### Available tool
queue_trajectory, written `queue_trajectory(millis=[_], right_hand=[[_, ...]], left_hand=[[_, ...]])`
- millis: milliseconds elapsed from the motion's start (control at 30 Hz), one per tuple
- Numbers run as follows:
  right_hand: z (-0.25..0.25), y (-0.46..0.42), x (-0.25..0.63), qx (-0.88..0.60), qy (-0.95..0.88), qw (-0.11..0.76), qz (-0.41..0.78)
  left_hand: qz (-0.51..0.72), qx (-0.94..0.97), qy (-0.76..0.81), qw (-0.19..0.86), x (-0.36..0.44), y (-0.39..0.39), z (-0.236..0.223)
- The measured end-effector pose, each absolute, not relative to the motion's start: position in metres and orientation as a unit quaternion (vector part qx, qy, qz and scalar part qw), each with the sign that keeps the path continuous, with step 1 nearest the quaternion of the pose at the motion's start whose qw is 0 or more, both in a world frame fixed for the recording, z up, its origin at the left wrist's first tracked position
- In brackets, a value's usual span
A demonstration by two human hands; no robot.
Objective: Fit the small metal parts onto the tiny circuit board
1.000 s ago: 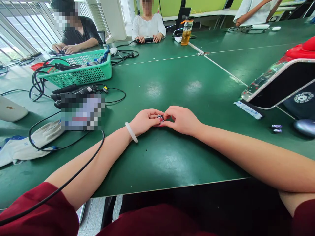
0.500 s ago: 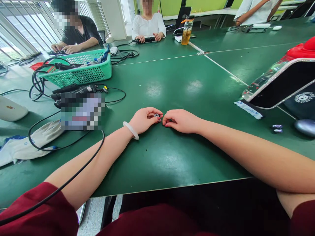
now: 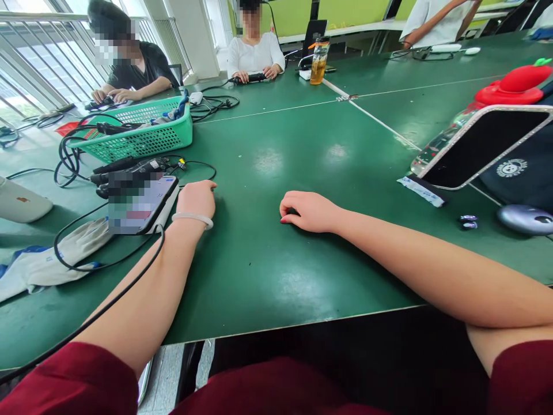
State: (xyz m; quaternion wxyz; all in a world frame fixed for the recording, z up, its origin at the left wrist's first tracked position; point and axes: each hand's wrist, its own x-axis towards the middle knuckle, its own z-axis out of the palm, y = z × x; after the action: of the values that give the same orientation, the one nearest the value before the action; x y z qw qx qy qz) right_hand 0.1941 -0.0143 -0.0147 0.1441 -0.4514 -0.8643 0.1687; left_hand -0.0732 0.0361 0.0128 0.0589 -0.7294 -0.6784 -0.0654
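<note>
My left hand, with a pale bangle at its wrist, is over the table just right of a phone. Its fingers are curled and mostly turned from view, so anything inside them is hidden. My right hand rests on the green table, fingers loosely curled toward the thumb, with nothing visible in them. A wide stretch of table lies between the hands. Beside the phone are black handheld devices and a whitish glove.
A green basket holds cables and tools. On the right are a leaning phone-shaped black panel, two small shiny pieces and a mouse. A black cable crosses my left forearm. Other people sit across the table; a bottle stands there.
My left hand, which had a small dark patterned object at its fingertips beside my right hand, has moved left toward the phone. My right hand remains curled in about the same place.
</note>
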Motion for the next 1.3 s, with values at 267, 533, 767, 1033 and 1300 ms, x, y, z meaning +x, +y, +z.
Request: queue_trajectory(millis=[267, 533, 767, 1033, 1300], right_hand=[[-0.014, -0.014, 0.194, -0.436, -0.870, 0.153, 0.173], [-0.015, -0.014, 0.195, -0.438, -0.869, 0.150, 0.174], [-0.016, -0.013, 0.194, -0.435, -0.870, 0.152, 0.176], [-0.014, -0.013, 0.195, -0.440, -0.868, 0.150, 0.177], [-0.015, -0.012, 0.194, -0.436, -0.870, 0.150, 0.176]], left_hand=[[-0.011, -0.696, -0.714, 0.071, -0.096, 0.047, 0.011], [-0.001, -0.683, -0.727, 0.071, -0.094, 0.044, 0.013], [0.030, -0.694, -0.712, 0.105, -0.091, 0.046, 0.011], [-0.047, -0.682, -0.728, 0.047, -0.085, 0.042, 0.004], [-0.093, -0.703, -0.702, -0.061, -0.057, 0.029, -0.011]])
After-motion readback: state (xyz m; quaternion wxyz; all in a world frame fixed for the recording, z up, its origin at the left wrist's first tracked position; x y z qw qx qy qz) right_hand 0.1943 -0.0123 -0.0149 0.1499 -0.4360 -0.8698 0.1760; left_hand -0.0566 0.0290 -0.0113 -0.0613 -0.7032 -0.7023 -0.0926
